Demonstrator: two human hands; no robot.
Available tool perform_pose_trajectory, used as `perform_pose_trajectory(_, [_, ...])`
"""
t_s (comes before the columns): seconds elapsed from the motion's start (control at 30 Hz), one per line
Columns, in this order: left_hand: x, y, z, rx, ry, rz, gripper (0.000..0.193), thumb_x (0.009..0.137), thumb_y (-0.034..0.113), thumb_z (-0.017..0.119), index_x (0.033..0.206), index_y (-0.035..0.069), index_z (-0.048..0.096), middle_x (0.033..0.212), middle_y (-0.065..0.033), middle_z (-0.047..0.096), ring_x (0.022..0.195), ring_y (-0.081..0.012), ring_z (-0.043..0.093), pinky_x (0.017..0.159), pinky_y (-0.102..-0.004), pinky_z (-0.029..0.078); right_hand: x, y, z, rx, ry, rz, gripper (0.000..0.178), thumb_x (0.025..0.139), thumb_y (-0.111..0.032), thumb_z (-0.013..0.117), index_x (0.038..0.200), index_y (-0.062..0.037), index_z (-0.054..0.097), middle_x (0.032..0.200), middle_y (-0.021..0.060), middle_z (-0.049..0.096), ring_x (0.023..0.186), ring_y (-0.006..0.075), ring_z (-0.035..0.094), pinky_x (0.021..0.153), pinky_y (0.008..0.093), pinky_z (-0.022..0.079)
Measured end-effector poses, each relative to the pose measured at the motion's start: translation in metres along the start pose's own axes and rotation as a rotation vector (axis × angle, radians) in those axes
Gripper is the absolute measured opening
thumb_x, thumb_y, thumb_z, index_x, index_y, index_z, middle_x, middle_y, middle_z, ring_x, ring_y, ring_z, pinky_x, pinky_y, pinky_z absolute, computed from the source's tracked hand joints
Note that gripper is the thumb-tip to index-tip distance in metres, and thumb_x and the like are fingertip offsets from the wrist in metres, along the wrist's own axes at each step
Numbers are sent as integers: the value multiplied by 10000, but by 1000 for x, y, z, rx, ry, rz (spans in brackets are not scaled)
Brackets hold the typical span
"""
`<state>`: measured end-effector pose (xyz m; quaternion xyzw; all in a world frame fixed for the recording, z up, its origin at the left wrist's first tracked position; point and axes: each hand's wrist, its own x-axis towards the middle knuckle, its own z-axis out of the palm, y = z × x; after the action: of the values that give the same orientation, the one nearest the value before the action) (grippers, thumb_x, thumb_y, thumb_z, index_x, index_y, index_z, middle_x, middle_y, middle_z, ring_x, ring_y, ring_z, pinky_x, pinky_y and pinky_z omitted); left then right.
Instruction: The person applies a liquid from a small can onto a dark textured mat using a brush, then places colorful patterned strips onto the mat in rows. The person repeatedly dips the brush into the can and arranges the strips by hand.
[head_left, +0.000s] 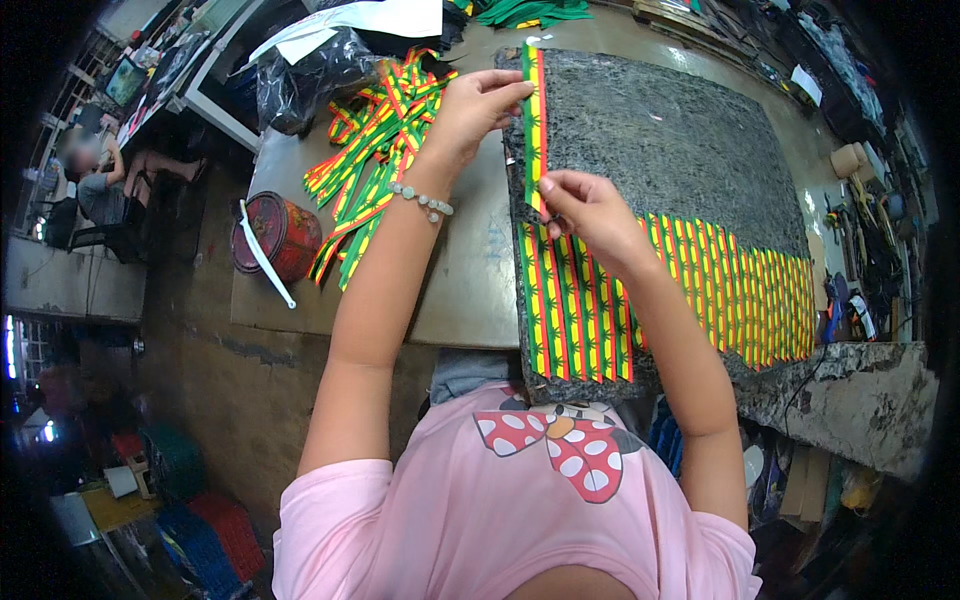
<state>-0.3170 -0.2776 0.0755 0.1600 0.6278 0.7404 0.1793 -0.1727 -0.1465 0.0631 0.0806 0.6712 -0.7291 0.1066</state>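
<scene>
A green, yellow and red striped strip (536, 125) with dark leaf shapes lies along the left edge of a dark, rough board (670, 130). My left hand (484, 108) pinches it near its far end. Lower down, the thumb and fingers of my right hand (590, 215) close on its near end. Nearer to me on the board, many matching strips (720, 290) lie side by side in a row, partly covered by my right forearm. Left of my left wrist is a loose, tangled pile of the same strips (375, 150).
A red, stained can (275, 237) with a white stick (262, 252) across it stands at the table's left edge. Behind the pile are a black plastic bag (310, 80) and white sheets (355, 18). Rolls (850, 160) and tools line the right side. A person (100, 180) sits far left.
</scene>
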Motion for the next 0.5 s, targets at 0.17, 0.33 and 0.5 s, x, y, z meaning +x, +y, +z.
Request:
perform_pose_trajectory(0.17, [32,-42,-23,321,77,-59,300,795,231,762,980,5,697,835,-9,669,684,-67,572,577,-207,437,10,14,-5,-292,254,-63,276,858,-141,672,1071,24,612,741,40,649,652,98,607,603,270,494])
perform_pose_trajectory(0.33, [43,-73,-37,741,88,145,341,763,309,777,923,11,732,837,-69,709,727,-145,645,665,-279,499,17,23,-4,-624,320,-158,296,827,-142,687,1083,-5,629,734,103,656,641,200,634,634,339,502])
perform_pose_trajectory(0.5, [43,-82,-38,897,147,199,334,726,382,782,878,86,759,799,-84,707,696,-180,655,673,-320,507,16,20,4,-715,300,-162,259,816,-148,686,1024,2,647,724,145,654,656,260,646,654,371,504])
